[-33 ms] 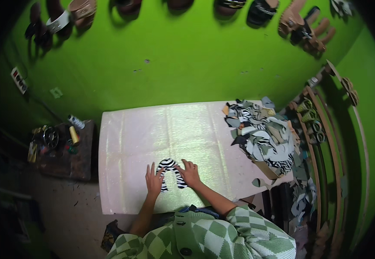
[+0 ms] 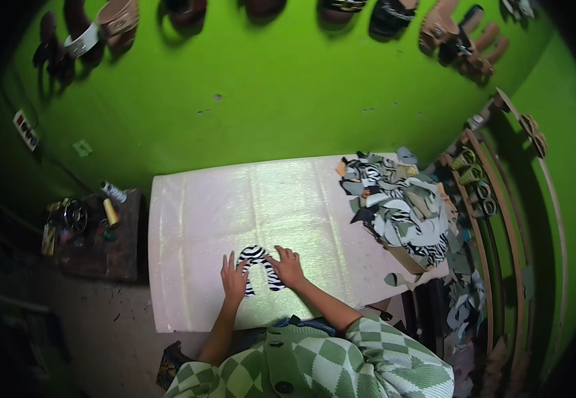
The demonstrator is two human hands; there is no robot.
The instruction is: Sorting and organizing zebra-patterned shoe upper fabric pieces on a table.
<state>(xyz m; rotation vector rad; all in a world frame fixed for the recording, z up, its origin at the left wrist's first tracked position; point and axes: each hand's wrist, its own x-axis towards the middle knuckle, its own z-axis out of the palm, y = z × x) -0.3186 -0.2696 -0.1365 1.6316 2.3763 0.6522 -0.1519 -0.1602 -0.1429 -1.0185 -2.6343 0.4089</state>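
Observation:
A U-shaped, black-and-white zebra-striped piece (image 2: pixel 253 253) lies flat near the front of the table, its curved end facing away from me. My left hand (image 2: pixel 235 280) rests along its left arm with the fingers stretched out and apart. On the opposite side, my right hand (image 2: pixel 287 268) touches the piece with its thumb side, and its other fingers are spread over the sheet. Beneath everything is a shiny, pale iridescent sheet (image 2: pixel 202 212) that covers the table. Parts of both striped arms are hidden under my fingers.
A heap of cut scraps (image 2: pixel 411 215) spills over a box at the table's right. Left stands a small dark stand (image 2: pixel 95 255) with a spray can (image 2: pixel 113 192) and a yellow roll (image 2: pixel 111 212). Wooden racks (image 2: pixel 494 219) hold footwear at right; sandals (image 2: pixel 394 16) hang on the green wall.
The whole view has shifted slightly. My hands and the striped piece keep nearly the same place on the sheet.

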